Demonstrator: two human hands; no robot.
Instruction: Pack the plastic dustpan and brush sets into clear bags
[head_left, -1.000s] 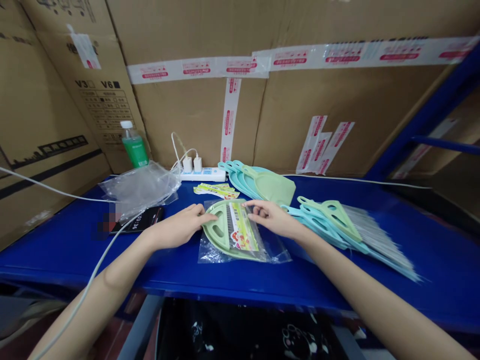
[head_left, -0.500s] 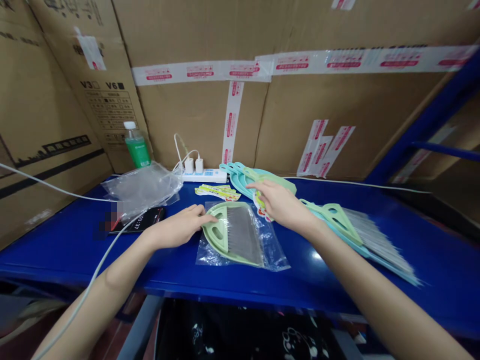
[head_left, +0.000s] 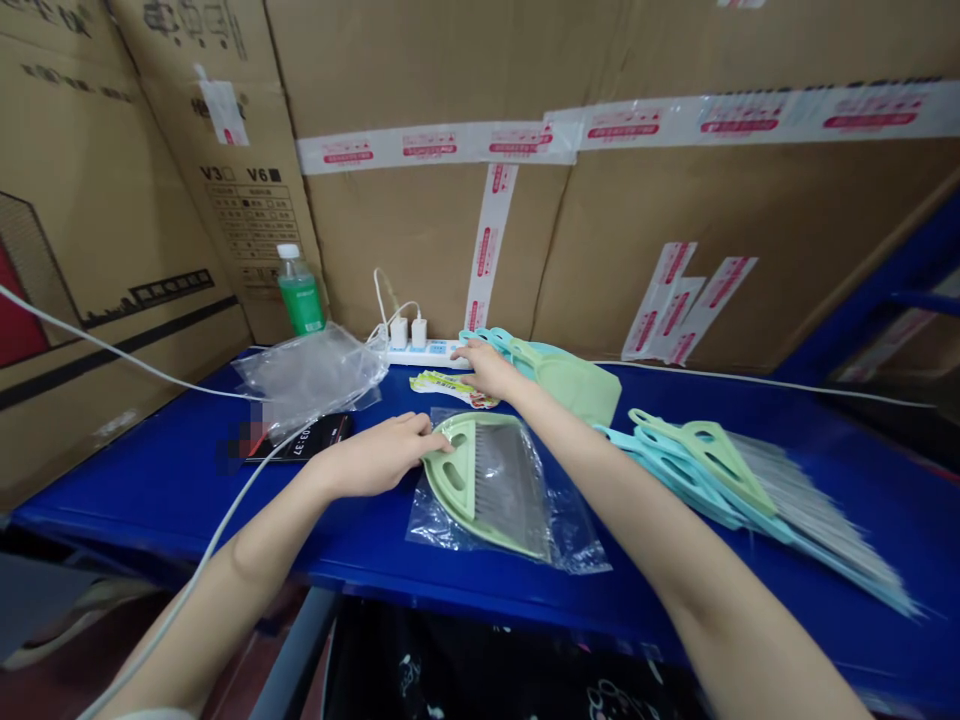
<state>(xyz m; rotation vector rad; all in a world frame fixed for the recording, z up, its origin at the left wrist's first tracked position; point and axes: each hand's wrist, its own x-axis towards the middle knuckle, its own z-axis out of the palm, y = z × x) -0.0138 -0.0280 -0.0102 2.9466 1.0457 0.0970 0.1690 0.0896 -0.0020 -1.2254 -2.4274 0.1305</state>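
Pinching bagged dustpan w/ L fingers; R fingers at labels, can't tell if gripping.

A camera on the person's head looks forward and down across a glossy blue surface (near enough that both bare forearms enter from below), facing brown cardboard boxes.
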